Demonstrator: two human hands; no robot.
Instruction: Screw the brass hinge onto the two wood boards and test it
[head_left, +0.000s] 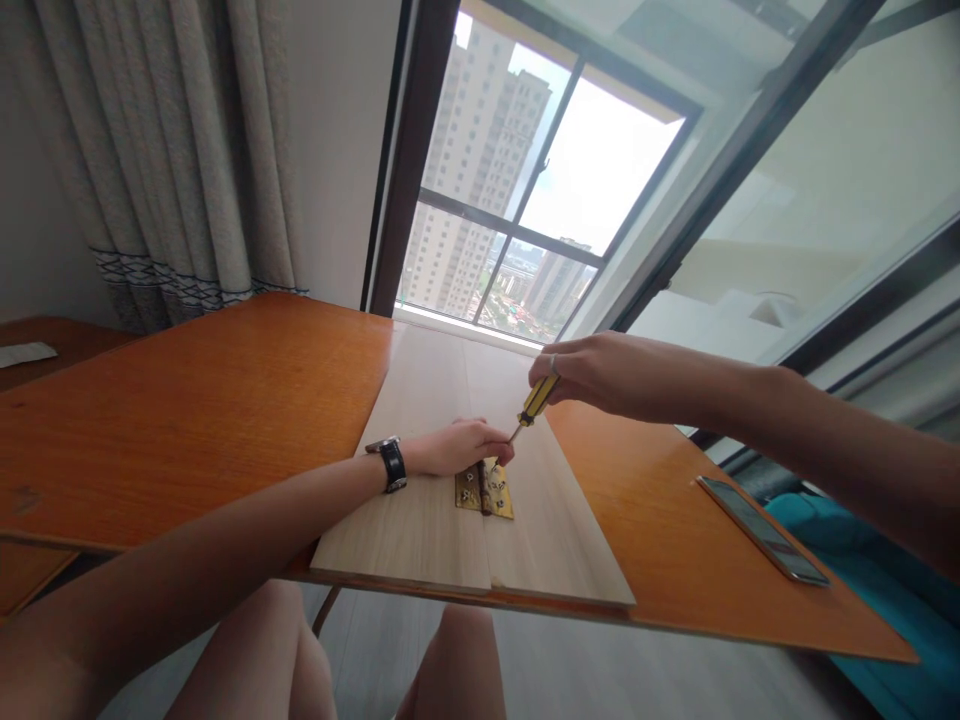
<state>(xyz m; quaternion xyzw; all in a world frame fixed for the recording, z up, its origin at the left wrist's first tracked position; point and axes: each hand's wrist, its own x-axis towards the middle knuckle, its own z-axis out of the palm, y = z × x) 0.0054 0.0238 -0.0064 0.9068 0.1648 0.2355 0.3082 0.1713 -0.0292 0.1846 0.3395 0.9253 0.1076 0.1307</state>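
Note:
A brass hinge lies across the seam between two pale wooden boards, with screws or screw holes showing in its leaves. My right hand is closed round the yellow and black handle of a screwdriver, which slants down to the left. Its tip meets the fingers of my left hand, at the far end of the hinge. Those left fingers are pinched together over the hinge's upper part; whatever they hold is hidden. A black watch sits on my left wrist.
The boards rest on an orange-brown wooden table. A phone lies near its right edge, with a teal seat beyond. Behind are a window and a grey curtain. My knees are below the near edge.

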